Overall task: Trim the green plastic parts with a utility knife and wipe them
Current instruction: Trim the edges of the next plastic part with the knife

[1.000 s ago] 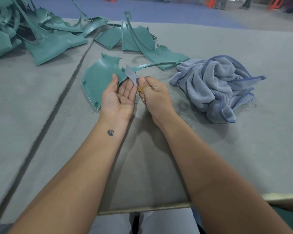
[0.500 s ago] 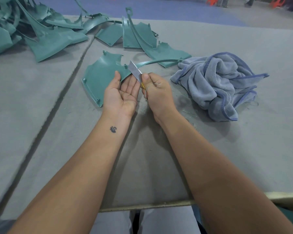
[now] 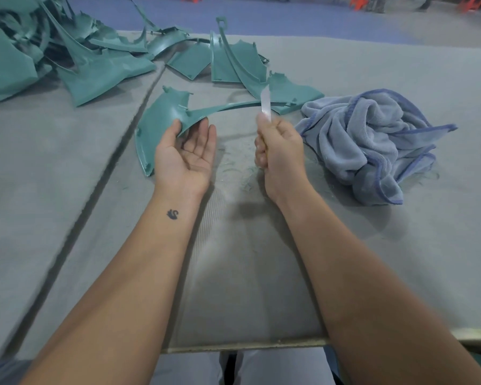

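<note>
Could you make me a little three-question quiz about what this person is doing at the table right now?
1. True or false: the right hand grips a utility knife with its blade pointing away from the person.
2. Which thing lies to the right of the knife hand? A) a blue-grey towel B) a cardboard box C) a spray bottle
3. Fill in: the left hand, palm up, touches the near edge of a green plastic part with its ____.

Key: 1 true; 2 A; 3 fingertips.
</note>
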A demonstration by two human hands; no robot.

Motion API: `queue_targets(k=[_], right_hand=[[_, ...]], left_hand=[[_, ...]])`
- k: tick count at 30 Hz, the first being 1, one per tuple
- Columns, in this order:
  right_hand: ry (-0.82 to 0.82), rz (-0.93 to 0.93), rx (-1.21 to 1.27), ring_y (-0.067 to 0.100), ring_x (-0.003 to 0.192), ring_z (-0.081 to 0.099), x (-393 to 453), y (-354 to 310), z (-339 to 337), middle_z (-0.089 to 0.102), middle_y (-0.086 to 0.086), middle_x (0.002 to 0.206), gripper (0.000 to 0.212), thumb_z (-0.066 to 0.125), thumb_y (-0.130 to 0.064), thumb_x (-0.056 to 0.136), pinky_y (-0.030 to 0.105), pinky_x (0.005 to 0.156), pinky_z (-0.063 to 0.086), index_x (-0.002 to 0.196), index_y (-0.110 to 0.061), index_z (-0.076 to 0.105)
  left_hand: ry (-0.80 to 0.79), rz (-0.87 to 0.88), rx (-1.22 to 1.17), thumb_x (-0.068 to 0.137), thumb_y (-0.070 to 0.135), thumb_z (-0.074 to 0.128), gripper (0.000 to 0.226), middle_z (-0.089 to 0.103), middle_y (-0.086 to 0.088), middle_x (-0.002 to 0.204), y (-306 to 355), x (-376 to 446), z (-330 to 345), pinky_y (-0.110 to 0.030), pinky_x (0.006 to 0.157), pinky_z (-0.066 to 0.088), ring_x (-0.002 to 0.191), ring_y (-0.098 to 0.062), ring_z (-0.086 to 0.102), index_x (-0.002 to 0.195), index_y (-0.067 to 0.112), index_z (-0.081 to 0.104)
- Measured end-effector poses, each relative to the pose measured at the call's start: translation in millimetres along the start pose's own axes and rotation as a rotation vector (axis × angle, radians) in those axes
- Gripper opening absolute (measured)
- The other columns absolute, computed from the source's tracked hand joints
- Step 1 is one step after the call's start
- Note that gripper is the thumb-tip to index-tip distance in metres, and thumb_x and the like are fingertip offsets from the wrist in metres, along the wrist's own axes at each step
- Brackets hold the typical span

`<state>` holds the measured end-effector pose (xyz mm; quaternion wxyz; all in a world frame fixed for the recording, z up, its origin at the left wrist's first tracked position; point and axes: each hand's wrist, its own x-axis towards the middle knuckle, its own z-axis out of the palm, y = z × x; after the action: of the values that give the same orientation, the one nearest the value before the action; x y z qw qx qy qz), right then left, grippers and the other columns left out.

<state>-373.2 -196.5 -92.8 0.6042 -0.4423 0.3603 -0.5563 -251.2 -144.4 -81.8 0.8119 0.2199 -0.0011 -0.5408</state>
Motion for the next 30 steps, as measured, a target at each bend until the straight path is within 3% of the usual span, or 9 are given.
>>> queue_targets(k=[2, 5, 8, 10, 13, 17, 23, 27, 30], right_hand=[[0.016, -0.045, -0.144, 0.008, 0.050, 0.032, -1, 1, 0, 0.040, -0.009, 0.056, 0.019, 0.066, -0.020, 0.089, 0.022, 0.047, 0.029, 0.078, -0.018, 0.051], [0.023, -0.073, -0.248, 0.009, 0.054, 0.032, -1, 0, -1, 0.040, -0.005, 0.062, 0.014, 0.055, -0.026, 0.096, 0.027, 0.052, 0.029, 0.083, -0.021, 0.052], [0.030, -0.096, -0.268, 0.007, 0.048, 0.039, -3, -2, -2, 0.046, -0.002, 0.063, 0.030, 0.037, -0.029, 0.103, 0.020, 0.046, 0.035, 0.082, -0.021, 0.057], [0.049, -0.097, -0.259, 0.007, 0.048, 0.043, -3, -3, -4, 0.049, -0.003, 0.064, 0.035, 0.034, -0.030, 0.104, 0.019, 0.046, 0.038, 0.084, -0.022, 0.061], [0.110, -0.049, -0.171, 0.007, 0.041, 0.035, -2, -7, -7, 0.044, -0.005, 0.052, 0.034, 0.034, -0.035, 0.104, 0.020, 0.039, 0.030, 0.085, -0.020, 0.058], [0.174, -0.015, -0.073, 0.006, 0.039, 0.032, 0, -11, -11, 0.044, -0.004, 0.050, 0.031, 0.040, -0.027, 0.103, 0.018, 0.037, 0.027, 0.074, -0.016, 0.047], [0.179, -0.051, -0.114, 0.005, 0.039, 0.033, 2, -8, -13, 0.042, -0.001, 0.051, 0.033, 0.042, -0.020, 0.102, 0.017, 0.038, 0.027, 0.071, -0.013, 0.050], [0.017, -0.083, -0.438, 0.010, 0.044, 0.032, -1, -1, -5, 0.039, -0.005, 0.047, 0.037, 0.047, -0.021, 0.099, 0.024, 0.044, 0.026, 0.062, -0.018, 0.050], [0.135, -0.047, -0.318, 0.009, 0.044, 0.032, 0, -3, -5, 0.040, -0.006, 0.049, 0.036, 0.045, -0.022, 0.099, 0.023, 0.043, 0.026, 0.064, -0.019, 0.050]], left_hand=[[-0.022, -0.018, 0.010, 0.095, 0.012, 0.055, 0.013, 0.070, -0.014, 0.075, 1, 1, 0, -0.034, 0.066, 0.060, 0.068, -0.020, 0.071, 0.093, -0.001, 0.061], [-0.041, -0.042, 0.038, 0.093, 0.013, 0.057, 0.014, 0.065, -0.014, 0.086, 1, 2, 0, -0.037, 0.073, 0.060, 0.078, -0.022, 0.068, 0.102, 0.003, 0.060], [-0.063, -0.059, 0.002, 0.097, 0.016, 0.054, 0.025, 0.062, -0.021, 0.101, 0, 3, 0, -0.048, 0.082, 0.058, 0.090, -0.036, 0.068, 0.119, 0.004, 0.052], [-0.099, -0.049, -0.050, 0.100, 0.016, 0.048, 0.025, 0.067, -0.025, 0.101, 0, 2, 1, -0.048, 0.080, 0.058, 0.088, -0.041, 0.069, 0.116, -0.002, 0.054], [-0.102, -0.021, -0.068, 0.101, 0.015, 0.044, 0.025, 0.072, -0.024, 0.094, 1, 1, 2, -0.043, 0.080, 0.059, 0.084, -0.037, 0.072, 0.109, -0.005, 0.058], [-0.094, -0.025, -0.073, 0.100, 0.014, 0.048, 0.025, 0.072, -0.023, 0.095, 2, -1, 2, -0.041, 0.082, 0.058, 0.100, -0.034, 0.068, 0.113, -0.005, 0.058], [-0.098, -0.036, -0.083, 0.100, 0.011, 0.048, 0.030, 0.071, -0.024, 0.096, 2, 1, 2, -0.040, 0.075, 0.060, 0.115, -0.035, 0.062, 0.123, -0.007, 0.053], [-0.082, -0.049, -0.061, 0.101, 0.012, 0.046, 0.025, 0.070, -0.023, 0.095, -3, 1, 1, -0.041, 0.081, 0.058, 0.116, -0.033, 0.061, 0.112, -0.007, 0.057], [-0.100, -0.042, -0.072, 0.101, 0.012, 0.045, 0.024, 0.071, -0.023, 0.092, -4, 0, 0, -0.042, 0.080, 0.058, 0.108, -0.030, 0.064, 0.110, -0.007, 0.057]])
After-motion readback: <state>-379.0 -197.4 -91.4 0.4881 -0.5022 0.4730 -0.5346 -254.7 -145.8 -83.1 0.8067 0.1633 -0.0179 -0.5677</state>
